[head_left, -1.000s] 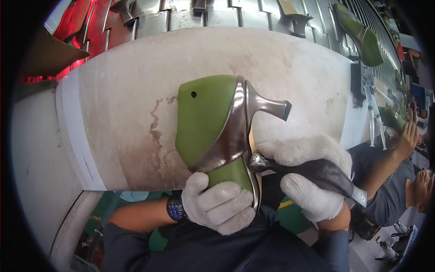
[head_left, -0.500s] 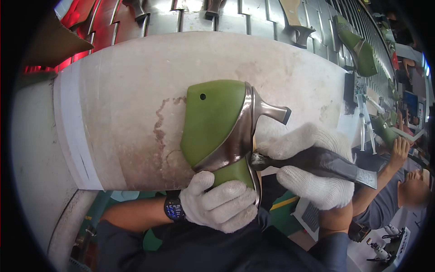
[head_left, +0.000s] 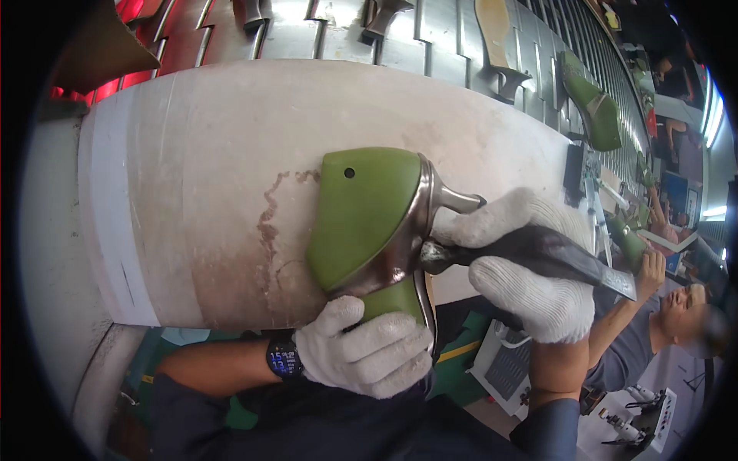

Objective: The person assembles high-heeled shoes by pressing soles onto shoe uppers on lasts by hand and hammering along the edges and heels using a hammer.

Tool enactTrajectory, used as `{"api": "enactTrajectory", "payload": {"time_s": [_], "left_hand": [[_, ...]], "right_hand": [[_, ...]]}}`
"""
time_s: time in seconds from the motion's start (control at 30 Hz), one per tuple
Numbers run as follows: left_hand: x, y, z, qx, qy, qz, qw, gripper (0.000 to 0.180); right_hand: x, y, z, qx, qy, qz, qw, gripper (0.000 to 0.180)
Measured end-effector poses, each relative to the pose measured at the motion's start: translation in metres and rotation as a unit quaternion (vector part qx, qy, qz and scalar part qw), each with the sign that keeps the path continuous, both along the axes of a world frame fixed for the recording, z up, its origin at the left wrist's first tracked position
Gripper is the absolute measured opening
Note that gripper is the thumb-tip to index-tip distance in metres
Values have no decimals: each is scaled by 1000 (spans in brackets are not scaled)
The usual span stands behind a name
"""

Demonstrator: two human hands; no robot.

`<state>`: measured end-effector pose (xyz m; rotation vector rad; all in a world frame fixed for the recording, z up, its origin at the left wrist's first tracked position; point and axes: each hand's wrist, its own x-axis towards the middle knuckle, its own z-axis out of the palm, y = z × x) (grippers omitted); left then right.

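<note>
A high-heeled shoe (head_left: 396,250) with a glossy bronze upper and heel sits on a green shoe last (head_left: 361,207), which has a round hole near its broad end. My gloved left hand (head_left: 365,346) is closed around the near part of the last, by the table's front edge. In my gloved right hand (head_left: 534,269) is a dark metal hammer (head_left: 538,257), gripped near its head. Its rounded face touches or nearly touches the shoe's edge below the heel, while the flared flat end points right. My palm hides any handle.
Shoe and last lie on a pale, stained worktable (head_left: 223,192). Beyond it runs a slatted metal conveyor (head_left: 438,46) carrying heeled shoe parts and another green last (head_left: 592,104). A co-worker (head_left: 626,330) is at the right, one hand by a green last.
The hammer and my right hand have shifted slightly up and left, closer to the heel. My left hand keeps hold of the last. The whole view has tilted a little.
</note>
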<state>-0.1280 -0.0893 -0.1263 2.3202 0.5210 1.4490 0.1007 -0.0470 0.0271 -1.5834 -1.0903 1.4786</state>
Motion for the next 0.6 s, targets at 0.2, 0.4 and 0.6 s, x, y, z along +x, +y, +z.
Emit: {"api": "enactTrajectory", "payload": {"time_s": [0.2, 0.4, 0.6], "left_hand": [[2, 2, -2, 37, 22, 8, 999, 38], [5, 5, -3, 52, 11, 19, 998, 37], [9, 6, 6, 55, -29, 38, 997, 20]], "right_hand": [[18, -27, -2, -18, -84, 64, 994, 35], [-4, -93, -16, -42, 133, -175, 975, 33], [-33, -139, -14, 355, 11, -282, 891, 53]]}}
